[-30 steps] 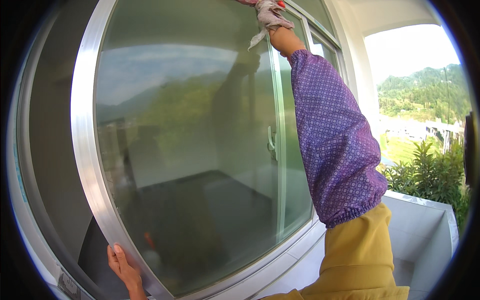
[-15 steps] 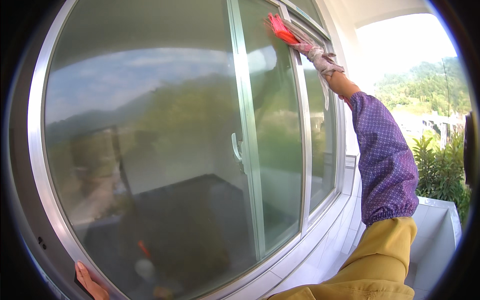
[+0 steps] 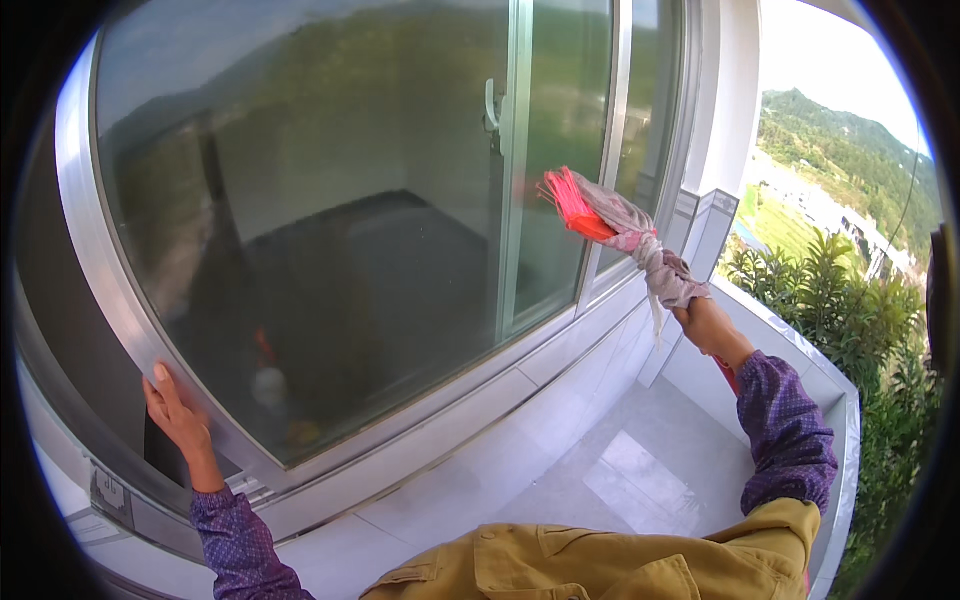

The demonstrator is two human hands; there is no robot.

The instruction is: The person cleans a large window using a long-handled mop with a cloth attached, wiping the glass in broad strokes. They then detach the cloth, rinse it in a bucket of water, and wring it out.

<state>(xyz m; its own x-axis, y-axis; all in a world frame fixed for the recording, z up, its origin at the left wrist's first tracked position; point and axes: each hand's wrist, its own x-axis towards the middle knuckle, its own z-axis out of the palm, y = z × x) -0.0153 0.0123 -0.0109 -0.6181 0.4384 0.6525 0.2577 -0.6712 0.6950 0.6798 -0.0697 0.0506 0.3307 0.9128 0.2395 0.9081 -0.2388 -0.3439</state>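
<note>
A brush with red-pink bristles (image 3: pixel 575 208) has a greyish, soiled cloth (image 3: pixel 660 268) wrapped and knotted round it. My right hand (image 3: pixel 712 330) is closed round its handle just below the knot, and a bit of red shows beneath my wrist. The bristles point up and to the left, in front of the window's right part; whether they touch the glass I cannot tell. Lower left, my left hand (image 3: pixel 182 418) lies against the silver window frame (image 3: pixel 150 340) with its fingers stretched out along the edge. The large dark glass pane (image 3: pixel 330 280) reflects hills and sky.
A pale latch (image 3: pixel 491 105) sits on the middle window upright. Beneath the window run a tiled sill and wall (image 3: pixel 450 455). A low tiled parapet (image 3: pixel 800 350) bounds the balcony at right, with leafy shrubs (image 3: pixel 830 290) and hills beyond.
The brush and cloth have come down from the window's upper right to about mid-height. The view has tilted downward, and more of my left hand and forearm shows on the frame.
</note>
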